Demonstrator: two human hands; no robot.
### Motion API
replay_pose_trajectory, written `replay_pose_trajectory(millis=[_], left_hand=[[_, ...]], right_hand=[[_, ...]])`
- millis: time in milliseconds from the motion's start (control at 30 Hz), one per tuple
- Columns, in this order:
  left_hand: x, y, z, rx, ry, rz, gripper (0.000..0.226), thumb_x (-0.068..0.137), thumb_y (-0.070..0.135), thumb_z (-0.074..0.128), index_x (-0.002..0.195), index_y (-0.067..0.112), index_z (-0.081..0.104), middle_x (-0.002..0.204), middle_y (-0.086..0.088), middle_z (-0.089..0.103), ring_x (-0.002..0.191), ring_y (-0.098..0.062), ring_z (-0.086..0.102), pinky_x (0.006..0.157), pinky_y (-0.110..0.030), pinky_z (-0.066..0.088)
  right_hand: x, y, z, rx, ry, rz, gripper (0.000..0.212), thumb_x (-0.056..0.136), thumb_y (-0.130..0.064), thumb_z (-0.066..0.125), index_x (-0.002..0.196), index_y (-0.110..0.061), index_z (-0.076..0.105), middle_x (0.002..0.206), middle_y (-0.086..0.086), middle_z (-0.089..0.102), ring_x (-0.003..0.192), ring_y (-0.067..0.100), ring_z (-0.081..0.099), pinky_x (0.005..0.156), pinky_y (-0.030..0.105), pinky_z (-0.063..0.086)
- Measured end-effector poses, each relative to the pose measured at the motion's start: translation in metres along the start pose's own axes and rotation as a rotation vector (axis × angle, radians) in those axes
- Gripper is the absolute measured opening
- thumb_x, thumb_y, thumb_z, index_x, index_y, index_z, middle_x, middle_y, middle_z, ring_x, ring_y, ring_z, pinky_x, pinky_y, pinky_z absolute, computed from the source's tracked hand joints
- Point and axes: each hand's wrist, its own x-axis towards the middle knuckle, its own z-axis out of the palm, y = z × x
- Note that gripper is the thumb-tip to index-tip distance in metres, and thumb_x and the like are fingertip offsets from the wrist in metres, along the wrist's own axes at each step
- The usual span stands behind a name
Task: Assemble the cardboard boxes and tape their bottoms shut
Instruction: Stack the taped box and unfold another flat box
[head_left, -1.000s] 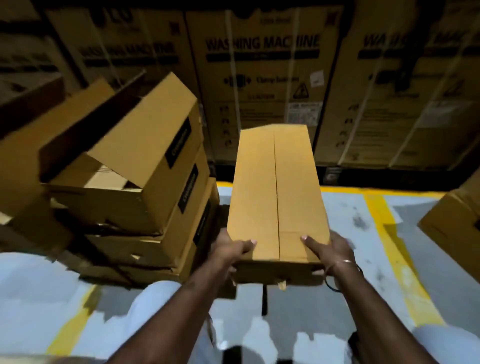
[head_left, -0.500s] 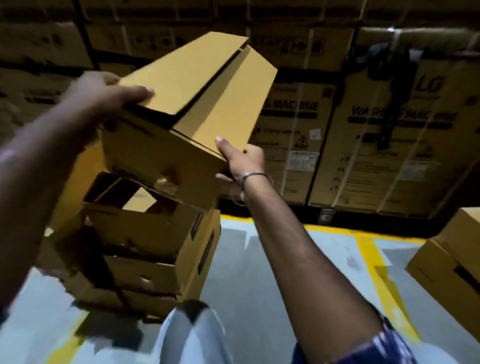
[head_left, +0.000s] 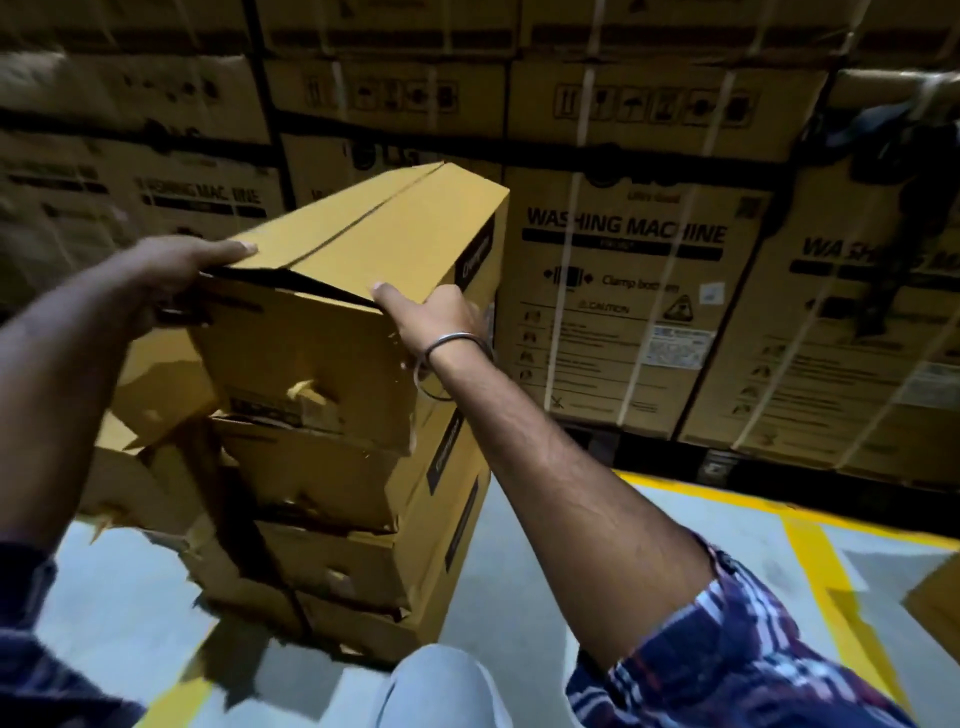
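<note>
Sitting on top of a stack of similar brown cartons (head_left: 358, 514), the long yellow-brown cardboard box (head_left: 363, 291) lies tilted, its far end raised toward the wall of cartons behind. Its two top flaps are folded flat and meet along a dark seam that runs the length of the box; at the near end the flaps lift a little from the end panel, leaving a dark gap. A black label strip shows on the box's right side face.

The left hand (head_left: 171, 275) grips the near left corner of the box, thumb laid flat along the edge of the left flap, the other fingers hidden below. The right hand (head_left: 441, 312) holds the near right corner, thumb pressed on the edge of the right flap and the rest curled against the side. The two hands are apart, one at each near corner. A thin metal bangle (head_left: 452, 343) circles the right wrist, and a plaid sleeve (head_left: 727, 644) covers the upper part of that arm.

The stack stands on a grey floor (head_left: 545, 545) marked with a yellow painted line (head_left: 810, 551). Behind it rises a wall of large strapped cartons printed "WASHING MACHINE" (head_left: 623, 312).
</note>
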Motion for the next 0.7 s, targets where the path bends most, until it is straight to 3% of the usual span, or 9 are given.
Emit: replay_pose_trajectory(millis=[100, 167, 333, 467, 600, 700], left_hand=[[0.002, -0.019, 0.021, -0.022, -0.005, -0.002, 0.067, 0.084, 0.062, 0.075, 0.131, 0.017, 0.062, 0.118, -0.010, 0.066, 0.098, -0.026, 0.062, 0.072, -0.037, 0.050], [0.001, -0.021, 0.025, -0.044, -0.018, -0.014, 0.067, 0.084, 0.061, 0.075, 0.131, 0.015, 0.062, 0.114, -0.009, 0.066, 0.094, -0.023, 0.062, 0.069, -0.034, 0.050], [-0.007, 0.006, 0.017, -0.063, 0.035, 0.056, 0.064, 0.085, 0.059, 0.076, 0.130, 0.017, 0.061, 0.112, -0.005, 0.065, 0.098, -0.021, 0.062, 0.076, -0.036, 0.051], [-0.010, 0.018, 0.010, -0.053, 0.087, 0.004, 0.068, 0.081, 0.067, 0.075, 0.128, 0.020, 0.061, 0.114, -0.006, 0.064, 0.098, -0.023, 0.061, 0.086, -0.040, 0.052], [-0.004, -0.016, 0.018, -0.073, 0.040, -0.087, 0.077, 0.083, 0.071, 0.071, 0.137, 0.017, 0.057, 0.123, -0.014, 0.065, 0.093, -0.024, 0.064, 0.061, -0.033, 0.056], [-0.002, -0.036, 0.028, -0.131, 0.054, -0.149, 0.076, 0.082, 0.074, 0.069, 0.134, 0.020, 0.058, 0.123, -0.014, 0.067, 0.100, -0.028, 0.069, 0.052, -0.031, 0.058]], right_hand=[[0.004, 0.015, 0.000, -0.051, 0.000, -0.012, 0.062, 0.082, -0.075, 0.062, 0.091, -0.015, 0.066, 0.085, 0.003, 0.066, 0.077, 0.026, 0.064, 0.057, 0.032, 0.048], [0.006, 0.016, -0.003, -0.083, 0.019, -0.049, 0.058, 0.084, -0.074, 0.062, 0.083, -0.017, 0.063, 0.080, 0.001, 0.064, 0.075, 0.024, 0.063, 0.060, 0.033, 0.052], [0.010, 0.001, -0.021, -0.086, 0.076, -0.111, 0.053, 0.088, -0.071, 0.062, 0.071, -0.021, 0.053, 0.066, -0.006, 0.055, 0.066, 0.018, 0.056, 0.056, 0.028, 0.042], [0.012, -0.004, -0.022, -0.066, 0.051, -0.123, 0.055, 0.086, -0.074, 0.060, 0.078, -0.019, 0.054, 0.074, -0.003, 0.056, 0.070, 0.019, 0.058, 0.057, 0.031, 0.046], [0.010, 0.004, -0.002, -0.111, -0.015, -0.089, 0.068, 0.080, -0.081, 0.059, 0.097, -0.015, 0.064, 0.087, 0.001, 0.060, 0.084, 0.029, 0.065, 0.071, 0.042, 0.060], [0.006, 0.013, 0.005, -0.181, -0.049, -0.067, 0.074, 0.082, -0.082, 0.054, 0.110, -0.015, 0.065, 0.094, 0.000, 0.052, 0.093, 0.030, 0.061, 0.078, 0.044, 0.058]])
